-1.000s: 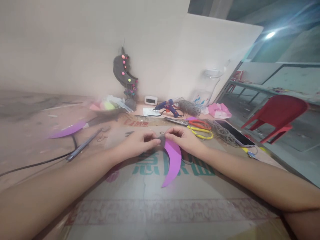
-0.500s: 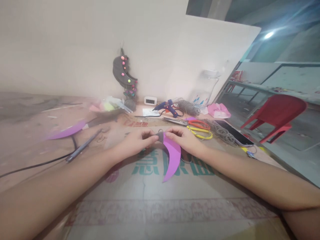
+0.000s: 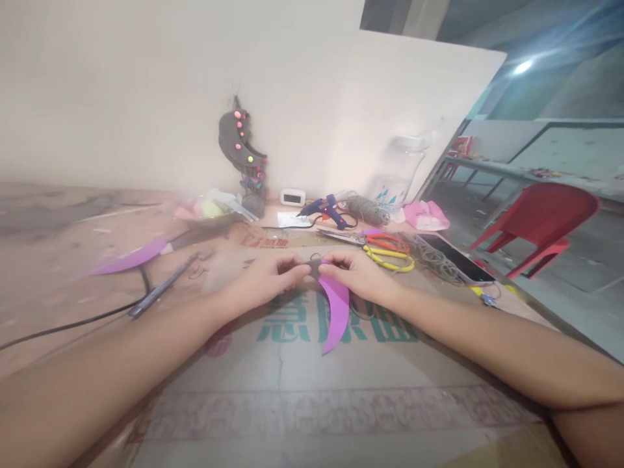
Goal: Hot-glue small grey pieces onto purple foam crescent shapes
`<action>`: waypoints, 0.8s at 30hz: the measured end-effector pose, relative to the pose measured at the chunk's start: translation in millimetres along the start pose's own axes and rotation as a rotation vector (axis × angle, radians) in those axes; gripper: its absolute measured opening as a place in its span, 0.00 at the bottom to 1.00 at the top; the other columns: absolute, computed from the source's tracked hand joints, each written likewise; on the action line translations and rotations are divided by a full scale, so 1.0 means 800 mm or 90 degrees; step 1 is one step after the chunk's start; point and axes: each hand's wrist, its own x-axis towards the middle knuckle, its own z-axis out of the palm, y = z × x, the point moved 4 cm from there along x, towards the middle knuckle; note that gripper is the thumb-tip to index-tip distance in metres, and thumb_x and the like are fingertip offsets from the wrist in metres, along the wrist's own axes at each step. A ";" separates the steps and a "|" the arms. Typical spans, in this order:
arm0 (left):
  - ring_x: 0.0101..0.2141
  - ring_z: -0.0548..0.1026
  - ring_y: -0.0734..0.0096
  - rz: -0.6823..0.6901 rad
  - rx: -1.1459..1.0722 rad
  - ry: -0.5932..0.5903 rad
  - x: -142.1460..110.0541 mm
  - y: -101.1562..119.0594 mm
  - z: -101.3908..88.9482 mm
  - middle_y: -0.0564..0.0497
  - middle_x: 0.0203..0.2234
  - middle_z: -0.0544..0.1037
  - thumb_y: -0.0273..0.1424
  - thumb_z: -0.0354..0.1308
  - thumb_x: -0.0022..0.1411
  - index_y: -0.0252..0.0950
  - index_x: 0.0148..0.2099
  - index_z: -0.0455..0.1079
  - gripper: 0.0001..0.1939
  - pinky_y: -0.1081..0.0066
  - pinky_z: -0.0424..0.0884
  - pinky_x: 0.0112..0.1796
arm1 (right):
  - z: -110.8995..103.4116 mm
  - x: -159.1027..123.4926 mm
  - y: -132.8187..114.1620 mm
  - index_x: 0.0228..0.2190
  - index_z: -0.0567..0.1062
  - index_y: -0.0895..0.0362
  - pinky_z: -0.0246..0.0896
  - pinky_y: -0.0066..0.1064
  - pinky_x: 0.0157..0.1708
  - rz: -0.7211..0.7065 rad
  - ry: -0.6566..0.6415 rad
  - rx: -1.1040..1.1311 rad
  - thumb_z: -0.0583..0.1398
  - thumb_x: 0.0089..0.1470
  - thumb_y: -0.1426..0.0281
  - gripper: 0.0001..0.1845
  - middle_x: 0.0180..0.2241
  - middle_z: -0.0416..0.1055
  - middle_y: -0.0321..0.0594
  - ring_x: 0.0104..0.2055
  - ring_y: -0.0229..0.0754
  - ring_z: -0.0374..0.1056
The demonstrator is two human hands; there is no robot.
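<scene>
Between my hands hangs a purple crescent cutout (image 3: 336, 315), its curved point facing down toward me. Grey yarn (image 3: 315, 266) covers its upper end, and a small loop stands up there. My left hand (image 3: 285, 270) is closed in a pinch at the yarn-covered end. From the other side, the fingers of my right hand (image 3: 361, 276) pinch the crescent just beside the grey part. A strand of yarn hangs below my right hand. My fingers hide part of the wrapped end.
Scissors (image 3: 387, 257), a blue glue gun (image 3: 327, 209), grey yarn coils (image 3: 439, 260) and a phone (image 3: 455, 259) lie beyond my hands. A pen (image 3: 163, 286) and another purple piece (image 3: 131, 255) are at left. A decorated grey crescent (image 3: 236, 140) hangs on the wall.
The purple crescent has turned slightly, its lower tip shifting a little to the right. More grey shows beside my right fingertips. Both hands keep their pinch in nearly the same place.
</scene>
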 end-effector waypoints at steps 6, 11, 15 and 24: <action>0.23 0.64 0.75 -0.011 0.007 0.049 0.001 0.001 -0.006 0.56 0.20 0.65 0.47 0.47 0.64 0.36 0.27 0.61 0.21 0.75 0.59 0.26 | -0.004 0.001 0.007 0.26 0.69 0.58 0.53 0.26 0.24 0.022 0.034 0.096 0.56 0.55 0.54 0.20 0.23 0.62 0.32 0.24 0.33 0.57; 0.22 0.63 0.75 -0.038 -0.074 0.081 0.002 -0.004 -0.006 0.57 0.19 0.64 0.47 0.47 0.64 0.36 0.28 0.61 0.20 0.75 0.60 0.25 | 0.000 0.000 0.008 0.26 0.68 0.58 0.53 0.26 0.24 0.018 0.005 0.129 0.59 0.52 0.54 0.19 0.23 0.61 0.32 0.24 0.33 0.57; 0.22 0.63 0.75 -0.047 -0.058 0.087 0.002 -0.005 -0.007 0.57 0.19 0.63 0.46 0.45 0.64 0.36 0.27 0.59 0.21 0.75 0.59 0.25 | 0.000 0.001 0.010 0.27 0.68 0.59 0.52 0.26 0.22 0.017 0.009 0.102 0.57 0.54 0.56 0.17 0.23 0.62 0.33 0.24 0.34 0.57; 0.23 0.64 0.74 -0.050 -0.080 0.069 0.002 -0.003 -0.006 0.57 0.20 0.65 0.45 0.45 0.65 0.37 0.27 0.60 0.20 0.74 0.60 0.27 | -0.003 0.003 0.019 0.26 0.69 0.59 0.52 0.27 0.26 0.003 -0.013 0.041 0.55 0.55 0.59 0.16 0.23 0.61 0.33 0.26 0.35 0.57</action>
